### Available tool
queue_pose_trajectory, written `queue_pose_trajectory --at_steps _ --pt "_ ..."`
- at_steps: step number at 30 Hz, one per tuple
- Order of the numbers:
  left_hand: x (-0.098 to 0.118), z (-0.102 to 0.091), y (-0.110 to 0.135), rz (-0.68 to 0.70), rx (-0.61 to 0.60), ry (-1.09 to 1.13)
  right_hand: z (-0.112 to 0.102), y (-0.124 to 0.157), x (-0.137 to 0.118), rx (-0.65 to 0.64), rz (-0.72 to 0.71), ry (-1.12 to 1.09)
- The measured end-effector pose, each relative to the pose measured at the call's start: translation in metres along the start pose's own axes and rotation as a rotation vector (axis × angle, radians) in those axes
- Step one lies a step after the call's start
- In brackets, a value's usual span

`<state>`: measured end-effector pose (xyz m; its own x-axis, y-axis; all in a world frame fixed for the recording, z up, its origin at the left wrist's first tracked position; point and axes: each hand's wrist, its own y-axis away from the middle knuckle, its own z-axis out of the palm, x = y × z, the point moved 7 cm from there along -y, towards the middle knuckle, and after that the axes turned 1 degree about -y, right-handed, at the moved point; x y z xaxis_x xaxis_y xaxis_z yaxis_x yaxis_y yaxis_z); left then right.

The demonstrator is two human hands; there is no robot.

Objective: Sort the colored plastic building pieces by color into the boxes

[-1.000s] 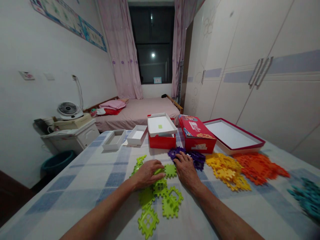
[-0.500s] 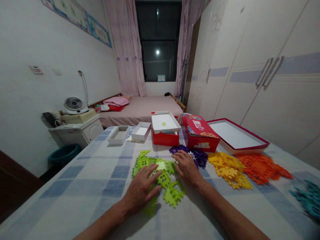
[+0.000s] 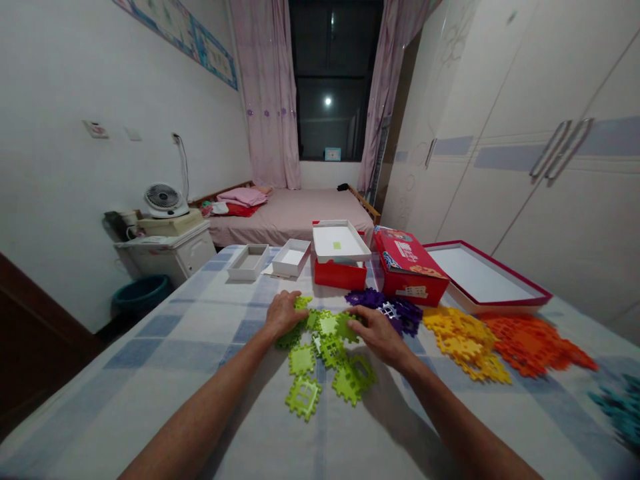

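Note:
In the head view, several lime-green plastic building pieces (image 3: 302, 360) with toothed edges lie in a loose heap on the checked cloth. Some are solid squares, others have window-like cut-outs. My left hand (image 3: 284, 315) rests at the heap's upper left, its fingers reaching over the pieces there and partly hiding them. On the other side, my right hand (image 3: 377, 335) touches a green piece (image 3: 346, 327) at the upper right edge, thumb and fingers apart. Neither hand has lifted a piece. Just beyond the right hand lie dark purple pieces (image 3: 407, 316) with a white one (image 3: 389, 310) among them.
Yellow pieces (image 3: 457, 340), orange pieces (image 3: 535, 343) and teal pieces (image 3: 620, 408) lie along the right. Behind stand two small grey-white trays (image 3: 249, 263), a red box with a white lid (image 3: 340, 275), a larger red box (image 3: 413, 267) and a wide red-rimmed lid (image 3: 500, 303).
My left hand has moved up and away to the heap's far left, uncovering green pieces below it. My right hand stays by the right edge. The view has shifted slightly left.

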<state>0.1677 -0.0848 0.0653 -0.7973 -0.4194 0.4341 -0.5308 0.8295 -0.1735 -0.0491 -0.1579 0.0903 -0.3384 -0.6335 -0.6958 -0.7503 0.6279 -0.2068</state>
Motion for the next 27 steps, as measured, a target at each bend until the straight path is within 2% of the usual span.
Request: queue_pose_trajectory --at_steps 2,5,8,11,14,17,19,21,23,25,27 --pt "-0.002 0.001 -0.002 -0.02 0.032 0.056 0.009 0.006 -0.012 -0.059 -0.001 -0.038" --pt "-0.007 0.001 -0.004 -0.036 0.077 0.181 0.014 0.025 -0.025 -0.072 0.013 0.161" --pt "-0.012 -0.002 -0.003 -0.044 0.112 0.331 0.018 0.05 -0.024 -0.166 0.114 0.378" --pt "-0.013 -0.014 0.003 -0.056 0.166 0.449 0.021 0.068 -0.016 -0.245 0.181 0.434" --pt "-0.002 -0.028 0.02 -0.031 0.187 0.574 0.022 0.072 -0.005 -0.192 0.164 0.371" --pt "0.024 -0.03 0.045 0.07 0.055 0.695 0.015 0.065 0.003 -0.059 0.146 0.299" --pt "0.04 -0.025 0.063 0.166 -0.066 0.665 0.011 0.055 -0.002 0.01 0.106 0.25" --pt "0.045 -0.022 0.074 0.239 -0.064 0.576 0.014 0.043 -0.011 0.02 0.05 0.204" --pt "0.031 -0.023 0.076 0.227 0.086 0.475 0.022 0.03 -0.018 0.006 0.02 0.196" --pt "0.007 -0.02 0.073 0.146 0.247 0.385 0.031 0.019 -0.015 0.003 0.052 0.234" --pt "-0.014 -0.006 0.067 0.083 0.267 0.337 0.04 0.012 -0.004 0.003 0.108 0.284"
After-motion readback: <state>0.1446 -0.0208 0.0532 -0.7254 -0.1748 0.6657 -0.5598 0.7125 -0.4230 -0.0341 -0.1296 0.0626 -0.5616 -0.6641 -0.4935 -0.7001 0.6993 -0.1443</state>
